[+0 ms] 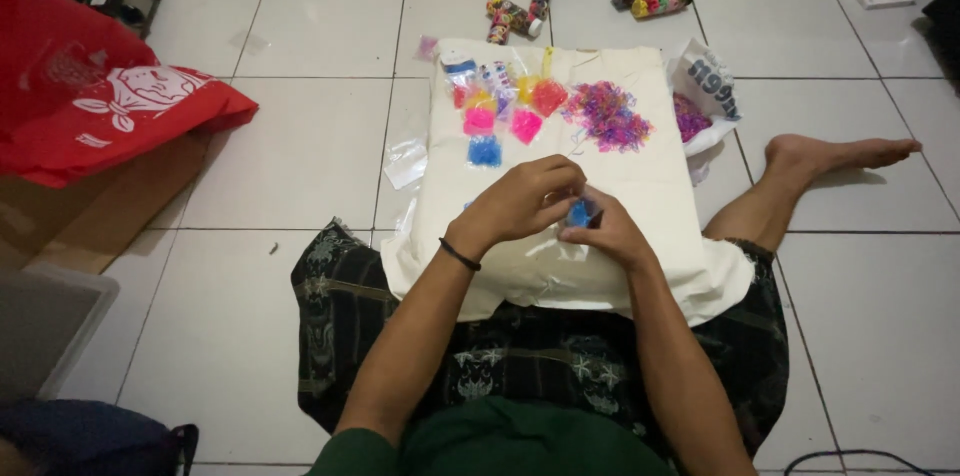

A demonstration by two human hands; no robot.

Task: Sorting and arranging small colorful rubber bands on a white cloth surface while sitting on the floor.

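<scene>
Both my hands meet over the cream cloth (640,186) on my lap: left hand (525,201) and right hand (607,231) pinch small blue bands (579,213) between fingertips. Mixed band pile (607,116) lies beyond.

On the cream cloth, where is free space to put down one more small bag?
The cream cloth is bare between the mixed band pile and the right hand. Crowded: the colour bags by its far edge.

Left hand (525,201) and right hand (610,231) pinch blue bands (579,213) over cream cloth (650,186); multicolour band pile (607,117) at 12 o'clock.
</scene>
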